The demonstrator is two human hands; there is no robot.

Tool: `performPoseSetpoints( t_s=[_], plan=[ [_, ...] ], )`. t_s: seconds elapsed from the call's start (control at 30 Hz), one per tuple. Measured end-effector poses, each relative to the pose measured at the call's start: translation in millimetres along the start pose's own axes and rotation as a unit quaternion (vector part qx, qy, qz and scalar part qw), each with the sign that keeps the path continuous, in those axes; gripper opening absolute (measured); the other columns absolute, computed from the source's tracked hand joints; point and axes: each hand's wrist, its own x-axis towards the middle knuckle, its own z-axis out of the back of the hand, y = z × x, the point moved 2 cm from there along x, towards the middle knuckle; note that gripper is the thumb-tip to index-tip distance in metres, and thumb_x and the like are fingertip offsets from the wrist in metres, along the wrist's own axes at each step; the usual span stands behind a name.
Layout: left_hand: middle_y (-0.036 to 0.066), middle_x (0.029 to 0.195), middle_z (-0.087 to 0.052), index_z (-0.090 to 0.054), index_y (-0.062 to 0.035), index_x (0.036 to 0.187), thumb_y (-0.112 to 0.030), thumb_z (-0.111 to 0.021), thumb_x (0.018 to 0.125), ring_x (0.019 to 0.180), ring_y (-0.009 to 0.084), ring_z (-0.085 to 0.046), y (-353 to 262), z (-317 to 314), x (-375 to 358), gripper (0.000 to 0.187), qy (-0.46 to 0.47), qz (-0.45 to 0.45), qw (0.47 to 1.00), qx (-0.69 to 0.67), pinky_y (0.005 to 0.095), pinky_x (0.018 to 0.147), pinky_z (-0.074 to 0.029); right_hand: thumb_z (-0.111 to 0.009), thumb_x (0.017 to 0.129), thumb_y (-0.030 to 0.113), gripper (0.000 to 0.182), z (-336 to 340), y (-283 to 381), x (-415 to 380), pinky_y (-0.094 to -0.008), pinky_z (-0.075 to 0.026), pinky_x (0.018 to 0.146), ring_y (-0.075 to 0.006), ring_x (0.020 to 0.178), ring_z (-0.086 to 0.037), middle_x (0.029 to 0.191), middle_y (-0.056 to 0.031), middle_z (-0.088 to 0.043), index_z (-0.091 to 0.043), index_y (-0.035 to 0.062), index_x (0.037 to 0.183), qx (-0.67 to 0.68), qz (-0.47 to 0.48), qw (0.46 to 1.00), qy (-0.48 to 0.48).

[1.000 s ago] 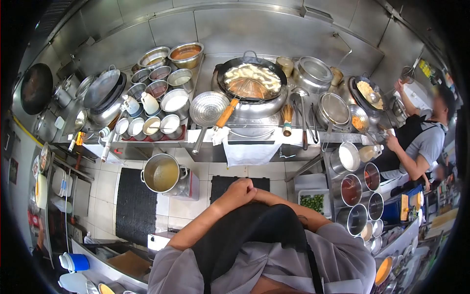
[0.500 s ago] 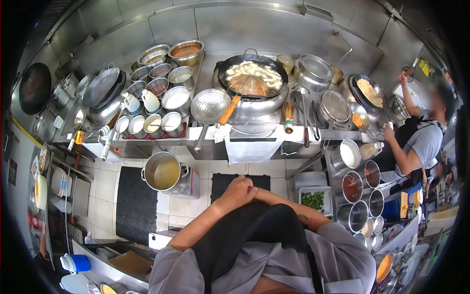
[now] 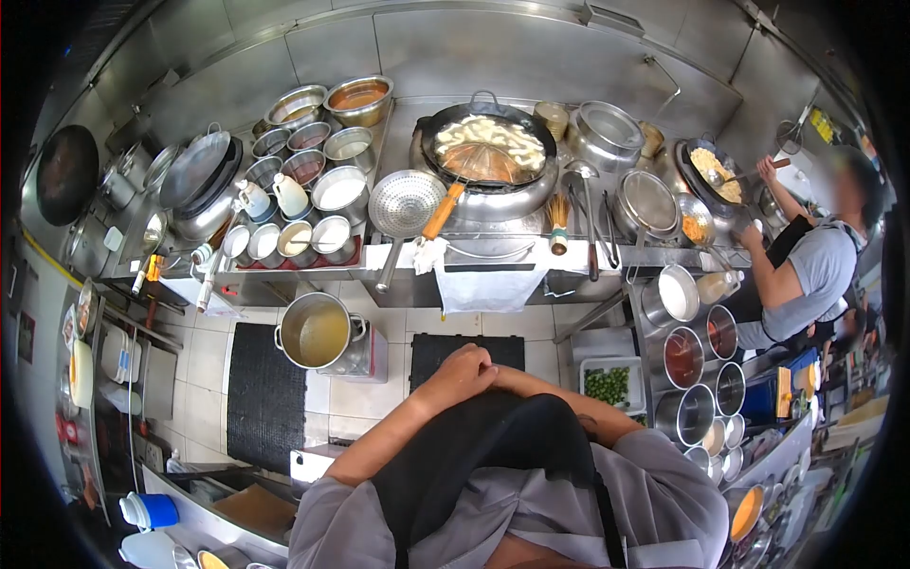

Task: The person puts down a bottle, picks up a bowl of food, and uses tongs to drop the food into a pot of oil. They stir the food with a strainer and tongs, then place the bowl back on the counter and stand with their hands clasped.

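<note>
My left hand (image 3: 461, 371) lies over my right hand (image 3: 491, 376) in front of my apron, the fingers folded together. My right hand is mostly covered, so its fingers are hidden. Nothing can be made out in either hand. Beyond them, pale pieces bubble in oil in a large wok (image 3: 489, 142), with a wooden-handled wire strainer (image 3: 479, 163) resting in it. Left of the wok lies a perforated ladle (image 3: 403, 205). A white cloth (image 3: 491, 288) hangs from the counter edge.
A pot of yellowish liquid (image 3: 318, 330) stands at the left. Metal bowls (image 3: 341, 192) and a brush (image 3: 558, 226) sit on the counter. At right, a co-worker (image 3: 815, 266) holds a ladle over a second wok (image 3: 716, 173). Green vegetables fill a tray (image 3: 607, 383).
The co-worker's raised arm has come down, and their ladle is now over the second wok. My hands stay folded in the same place.
</note>
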Motion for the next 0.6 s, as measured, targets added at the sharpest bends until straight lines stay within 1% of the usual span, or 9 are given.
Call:
performPoseSetpoints(
  t_s=[0.07, 0.1, 0.17, 0.2, 0.27, 0.4, 0.43, 0.47, 0.6],
  plan=[
    [0.019, 0.084, -0.059, -0.059, 0.0007, 0.085, -0.020, -0.064, 0.086, 0.083, 0.0340, -0.060, 0, -1, 1, 0.022, 0.074, 0.047, 0.996, -0.032, 0.0415, 0.073, -0.047, -0.064, 0.087, 0.020, 0.027, 0, 0, 8, -0.0307, -0.053, 0.074, -0.0165, 0.082, -0.063, 0.090, -0.0062, -0.068, -0.065, 0.0027, 0.107, -0.001, 0.002, 1.000, -0.001],
    [0.019, 0.084, -0.059, -0.059, 0.0007, 0.085, -0.020, -0.064, 0.086, 0.083, 0.0340, -0.060, -2, -1, 2, 0.022, 0.074, 0.047, 0.996, -0.032, 0.0415, 0.073, -0.047, -0.064, 0.087, 0.020, 0.027, 0, 0, 7, -0.0307, -0.053, 0.074, -0.0164, 0.082, -0.063, 0.090, -0.0062, -0.068, -0.065, 0.0028, 0.107, -0.001, 0.002, 1.000, -0.001],
    [0.019, 0.084, -0.059, -0.059, 0.0007, 0.085, -0.020, -0.064, 0.085, 0.083, 0.0346, -0.060, -4, -1, 4, 0.021, 0.106, 0.067, 0.992, -0.031, 0.0415, 0.074, -0.047, -0.064, 0.087, 0.020, 0.027, 1, -3, -2, -0.0307, -0.053, 0.075, -0.0164, 0.083, -0.063, 0.090, -0.0061, -0.068, -0.065, 0.0028, 0.107, -0.002, 0.004, 1.000, -0.001],
    [0.019, 0.084, -0.059, -0.059, 0.0007, 0.085, -0.020, -0.064, 0.085, 0.083, 0.0346, -0.060, -6, -1, 5, 0.021, 0.106, 0.067, 0.992, -0.030, 0.0415, 0.074, -0.047, -0.064, 0.087, 0.020, 0.027, 5, -4, -5, -0.0307, -0.053, 0.075, -0.0164, 0.083, -0.063, 0.090, -0.0061, -0.068, -0.065, 0.0028, 0.107, -0.003, 0.005, 1.000, -0.001],
    [0.019, 0.083, -0.061, -0.059, 0.0010, 0.082, -0.020, -0.065, 0.085, 0.079, 0.0355, -0.061, -10, 0, 5, 0.022, -0.001, 0.010, 1.000, 0.005, 0.0423, 0.071, -0.048, -0.065, 0.087, 0.020, 0.026, 4, -3, 2, -0.0306, -0.053, 0.075, -0.0163, 0.083, -0.063, 0.090, -0.0060, -0.068, -0.065, 0.0028, 0.107, -0.001, 0.006, 1.000, -0.003],
    [0.019, 0.083, -0.061, -0.059, 0.0006, 0.082, -0.019, -0.065, 0.085, 0.079, 0.0358, -0.061, -3, -2, 5, 0.021, 0.008, 0.000, 1.000, 0.009, 0.0429, 0.071, -0.048, -0.065, 0.087, 0.020, 0.026, 4, -3, -1, -0.0306, -0.053, 0.075, -0.0163, 0.083, -0.063, 0.090, -0.0059, -0.068, -0.065, 0.0029, 0.107, 0.000, 0.009, 1.000, -0.003],
    [0.019, 0.084, -0.061, -0.059, 0.0003, 0.083, -0.019, -0.065, 0.085, 0.080, 0.0359, -0.061, -1, -3, 5, 0.020, 0.038, 0.018, 0.999, -0.011, 0.0428, 0.072, -0.048, -0.065, 0.087, 0.020, 0.026, 4, 0, 8, -0.0306, -0.052, 0.075, -0.0163, 0.083, -0.063, 0.090, -0.0059, -0.068, -0.065, 0.0029, 0.107, -0.001, 0.010, 1.000, -0.003],
    [0.019, 0.085, -0.060, -0.059, 0.0000, 0.084, -0.019, -0.065, 0.084, 0.082, 0.0360, -0.060, 0, -4, 6, 0.020, 0.069, 0.036, 0.996, -0.032, 0.0426, 0.073, -0.048, -0.065, 0.087, 0.020, 0.026, 5, -2, 1, -0.0306, -0.052, 0.075, -0.0162, 0.083, -0.063, 0.090, -0.0059, -0.068, -0.065, 0.0029, 0.107, -0.002, 0.011, 1.000, -0.003],
    [0.019, 0.085, -0.061, -0.060, 0.0000, 0.084, -0.019, -0.066, 0.084, 0.082, 0.0362, -0.061, -2, -3, 8, 0.020, 0.050, 0.044, 0.997, -0.038, 0.0428, 0.073, -0.048, -0.065, 0.087, 0.020, 0.026, 10, 0, 12, -0.0306, -0.052, 0.075, -0.0162, 0.083, -0.063, 0.090, -0.0058, -0.068, -0.065, 0.0030, 0.106, -0.004, 0.013, 1.000, -0.003]
  ],
)
